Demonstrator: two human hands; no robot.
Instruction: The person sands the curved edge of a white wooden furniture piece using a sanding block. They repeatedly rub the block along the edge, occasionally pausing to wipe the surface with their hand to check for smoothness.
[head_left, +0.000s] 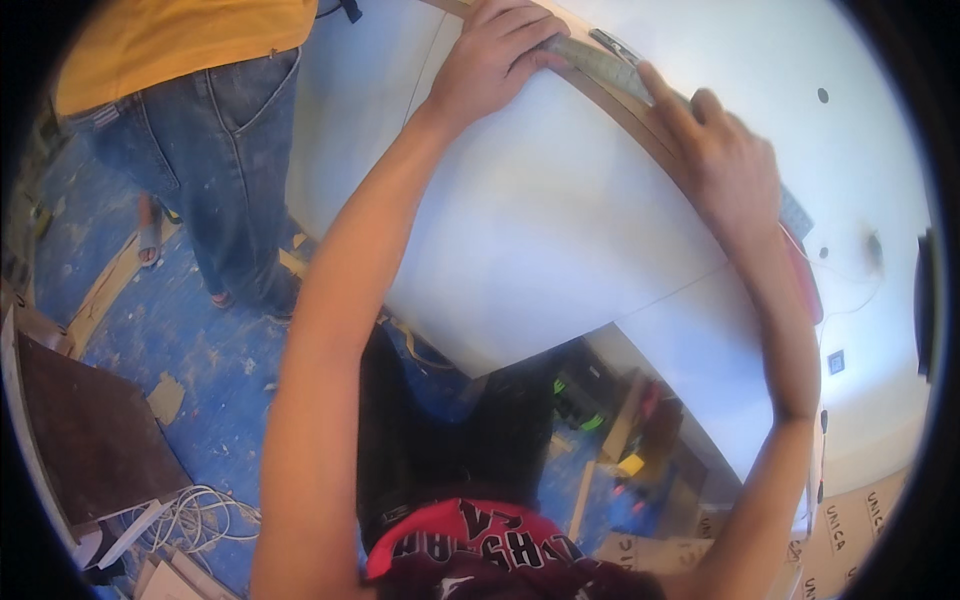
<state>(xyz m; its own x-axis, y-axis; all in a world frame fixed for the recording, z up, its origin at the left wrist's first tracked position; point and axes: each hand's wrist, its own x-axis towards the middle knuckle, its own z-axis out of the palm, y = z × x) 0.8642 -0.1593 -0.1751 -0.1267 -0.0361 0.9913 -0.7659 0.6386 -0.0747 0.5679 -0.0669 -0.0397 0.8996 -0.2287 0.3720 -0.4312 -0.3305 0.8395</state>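
My left hand is closed around one end of a greyish metal strip, which looks like a steel ruler. It lies along the wood-coloured top edge of a large white panel unit. At the strip's other end is my right hand, its fingers against the metal and partly hiding it. Just beyond the strip, a slim dark and silver tool, possibly a utility knife, rests close to my right fingertips. The white panels stand in front of me, with visible seams between them.
Another person in jeans stands at left. Loose white cable and a brown board lie at lower left. Scraps litter the blue floor covering. Black-green gear, wood pieces and printed cardboard boxes sit at lower right.
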